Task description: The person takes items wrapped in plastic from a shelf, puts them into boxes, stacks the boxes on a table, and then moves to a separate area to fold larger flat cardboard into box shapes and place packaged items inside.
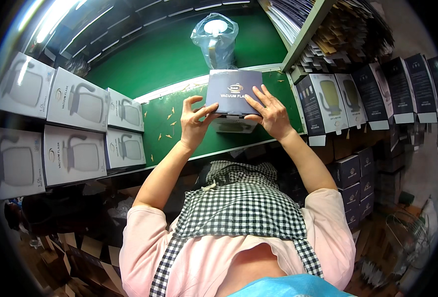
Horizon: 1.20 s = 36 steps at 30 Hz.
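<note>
Far out beyond the left hand's knuckles, a stack of white printed cartons (70, 128) fills the left side, each showing a grey jug picture, well apart from the hands. Next comes the left hand (193, 123), fingers spread and curled, with the thumb and fingertips pressing the left edge of a dark blue box (233, 91) that sits between the two hands, its lid face turned up toward the camera. Under the fingertips of both hands, just below the blue panel, a paler part of the box rests on the green table (164, 123), which carries small tan scraps beside the left hand. Beyond the fingertips, past the box's far edge, stands a jug wrapped in clear plastic (215, 39). The right hand (271, 116) lies flat with fingers splayed open over the box's right lower corner, pressing on it. Farther right of those fingers stand upright dark cartons (328, 101) in a row, with stacked flat cardboard (338, 34) on a shelf above
</note>
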Tool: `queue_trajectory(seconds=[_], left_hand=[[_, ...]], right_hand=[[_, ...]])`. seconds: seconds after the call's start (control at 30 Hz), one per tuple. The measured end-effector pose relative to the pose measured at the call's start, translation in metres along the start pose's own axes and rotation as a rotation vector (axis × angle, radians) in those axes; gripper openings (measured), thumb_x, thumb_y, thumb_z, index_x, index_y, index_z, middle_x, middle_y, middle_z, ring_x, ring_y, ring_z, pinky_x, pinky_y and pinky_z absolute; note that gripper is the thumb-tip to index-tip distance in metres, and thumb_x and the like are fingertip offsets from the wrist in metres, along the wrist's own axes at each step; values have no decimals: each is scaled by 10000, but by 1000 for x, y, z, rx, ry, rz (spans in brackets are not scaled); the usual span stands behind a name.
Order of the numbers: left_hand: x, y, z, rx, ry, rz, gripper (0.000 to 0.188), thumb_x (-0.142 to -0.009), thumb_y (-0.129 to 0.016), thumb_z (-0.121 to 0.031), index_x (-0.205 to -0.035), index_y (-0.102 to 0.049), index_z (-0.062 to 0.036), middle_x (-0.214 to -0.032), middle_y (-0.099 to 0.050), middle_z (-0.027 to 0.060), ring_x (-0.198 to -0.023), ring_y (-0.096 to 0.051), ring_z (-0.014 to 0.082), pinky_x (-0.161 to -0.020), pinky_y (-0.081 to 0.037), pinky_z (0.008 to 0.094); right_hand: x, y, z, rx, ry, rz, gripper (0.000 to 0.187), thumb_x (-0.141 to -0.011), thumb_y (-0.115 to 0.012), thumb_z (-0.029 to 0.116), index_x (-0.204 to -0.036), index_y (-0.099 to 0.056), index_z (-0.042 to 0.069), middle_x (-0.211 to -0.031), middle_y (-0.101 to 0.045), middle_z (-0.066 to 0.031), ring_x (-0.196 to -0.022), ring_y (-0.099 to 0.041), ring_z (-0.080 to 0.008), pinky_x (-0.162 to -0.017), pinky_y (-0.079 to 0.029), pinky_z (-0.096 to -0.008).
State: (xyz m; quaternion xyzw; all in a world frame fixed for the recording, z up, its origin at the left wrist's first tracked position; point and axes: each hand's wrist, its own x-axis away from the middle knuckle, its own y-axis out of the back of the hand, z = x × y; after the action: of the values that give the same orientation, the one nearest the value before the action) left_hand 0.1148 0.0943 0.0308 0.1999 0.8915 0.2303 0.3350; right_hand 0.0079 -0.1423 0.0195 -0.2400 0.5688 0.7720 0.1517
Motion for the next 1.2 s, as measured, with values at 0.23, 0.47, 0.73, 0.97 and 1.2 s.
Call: queue_trajectory(seconds=[0.23, 0.47, 0.73, 0.97, 1.2], left_hand=[[22, -4, 11, 20, 12, 73, 468, -727, -804, -58, -1158, -694, -203, -1160, -561, 127, -889, -673, 261, -749, -607, 337], [22, -1, 14, -180, -156, 45, 505, -709, -817, -88, -1189, -682, -168, -1301, -580, 155, -1032, -669, 291, -815, -589, 360], [14, 3, 13, 43, 142, 144, 383, -824, -764, -181, -1188, -685, -90, -1309, -557, 167, -1093, -620, 255, -912, -538, 346], [15, -1, 23, 598, 657, 114, 255, -836, -774, -134, -974, -585, -33, -1114, -559, 77, -1029, -567, 132, -924, -488, 301], [4, 13, 11, 485, 707, 225, 303, -809, -801, -147, -935, -556, -21, -1154, -554, 107, -981, -572, 122, -907, -498, 295]], right_hand=[[12, 8, 19, 91, 3, 121, 584, -876, -589, 511, -1348, -555, 168, -1416, -483, -165, -1336, -404, -419, -1052, -409, -483], [4, 14, 26, 7, -36, 333, 764, -871, -629, 444, -1471, -363, 53, -1562, -251, -182, -1449, -157, -436, -1141, -282, -505], [15, 3, 18, -317, -204, 157, 735, -906, -638, 407, -1435, -349, -14, -1536, -196, -304, -1418, -211, -484, -1135, -260, -537], [28, -10, 41, -832, -748, -353, 328, -918, -688, 226, -770, -481, 19, -1231, -572, -276, -895, -574, -155, -716, -476, -248], [27, -1, 36, -666, -686, -167, 360, -883, -735, 223, -707, -477, 44, -1073, -673, -168, -545, -368, -30, -480, -335, -199]])
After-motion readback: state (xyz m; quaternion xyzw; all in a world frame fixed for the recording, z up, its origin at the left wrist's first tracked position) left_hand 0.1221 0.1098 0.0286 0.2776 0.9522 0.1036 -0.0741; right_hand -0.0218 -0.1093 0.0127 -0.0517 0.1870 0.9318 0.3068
